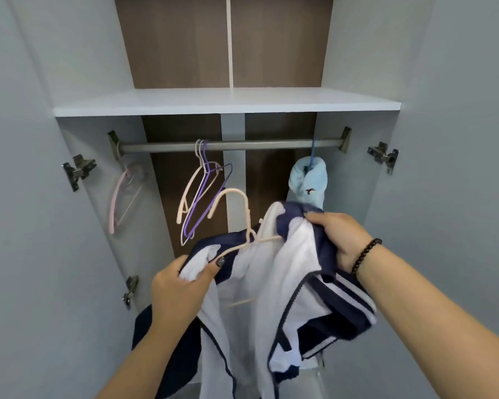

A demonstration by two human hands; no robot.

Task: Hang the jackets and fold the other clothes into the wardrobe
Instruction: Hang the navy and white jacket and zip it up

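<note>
left door hinges: two metal hinges (79,170) on the left wardrobe wall, upper one by the rod's left end, the other lower down.
pink hanger (121,197): pale, blurry, hanging bare at the far left end of the rod (231,146), close against the left wall.
spare hangers (199,194): a cream one and a purple one bunched together left of the rod's middle, hooks on the rod, bodies swinging down at a tilt, nothing on them.
shelf (225,103): white board running straight across just above the rod, brown back panel behind it.
left hand (182,286): fingers and thumb curled round the white lining at the jacket's left shoulder, pinching a bunch of fabric. Dark nail polish on the thumb.
jacket (288,286): navy with white lining and white stripes, held up in front of the open wardrobe below the rod, not on it yet, zip open, tail drooping down between both arms.
cream hanger (242,226): poked into the jacket's collar, hook sticking up free, well below the rod.
right hand (340,240): gripping the navy collar edge on the right side, fingers wrapped over the cloth; black bead bracelet (365,254) on the wrist.
light blue garment (308,182): already hanging on a blue hook near the rod's right end, just above and behind the right hand.
</note>
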